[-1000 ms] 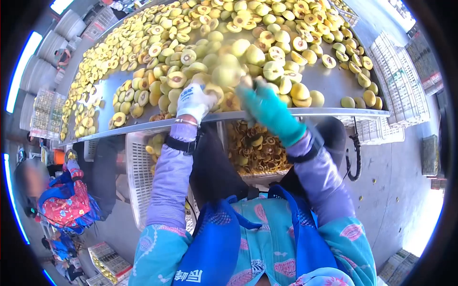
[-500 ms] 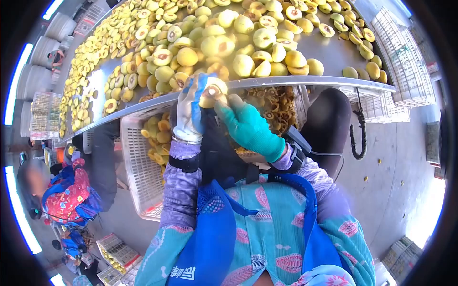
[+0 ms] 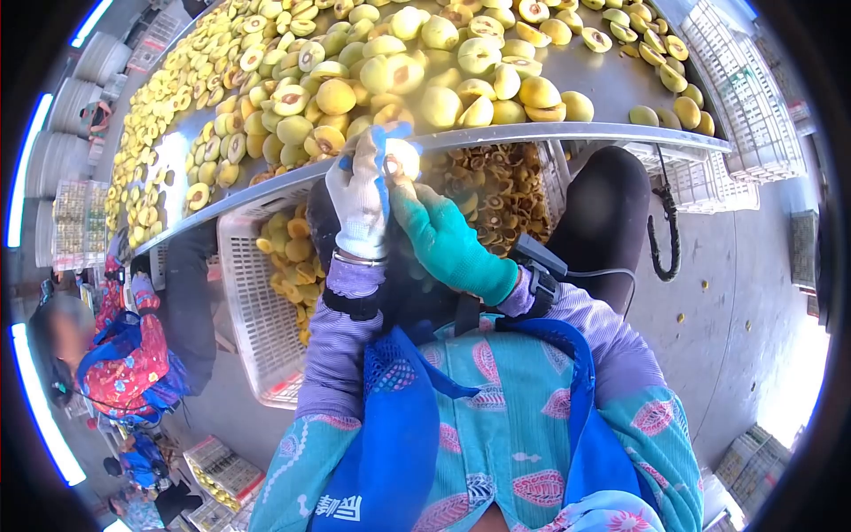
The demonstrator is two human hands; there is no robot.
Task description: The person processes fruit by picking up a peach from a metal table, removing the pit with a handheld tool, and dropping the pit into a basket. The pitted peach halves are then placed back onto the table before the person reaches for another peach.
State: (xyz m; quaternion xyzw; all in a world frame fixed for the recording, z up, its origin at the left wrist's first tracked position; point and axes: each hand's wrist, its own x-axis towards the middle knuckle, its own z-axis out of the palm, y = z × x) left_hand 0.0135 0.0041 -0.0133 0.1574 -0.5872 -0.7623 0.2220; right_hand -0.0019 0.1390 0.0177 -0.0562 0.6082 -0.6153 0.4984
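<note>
My left hand (image 3: 359, 195), in a white glove with blue fingertips, grips a pale yellow peach half (image 3: 405, 158) just in front of the table's edge. The cut face with its darker pit area is turned partly toward me; glare washes out detail. My right hand (image 3: 456, 238), in a green glove, is closed with thumb and fingertips against the lower side of that half. Whatever sits inside those right fingers is hidden. Beyond both hands, many peach halves (image 3: 439, 106) lie heaped on the metal table (image 3: 585, 80).
A white crate (image 3: 257, 310) holding peach pieces (image 3: 288, 253) stands below my left forearm. Brown scraps (image 3: 496, 195) fill a container under the table's metal rim (image 3: 567, 131). White crates (image 3: 745, 97) are stacked at the right. A person in a red floral top (image 3: 133, 372) works at the left.
Both hands have shifted slightly toward me, with the peach half still between them. My right hand has moved a little left and down. The view has shifted slightly.
</note>
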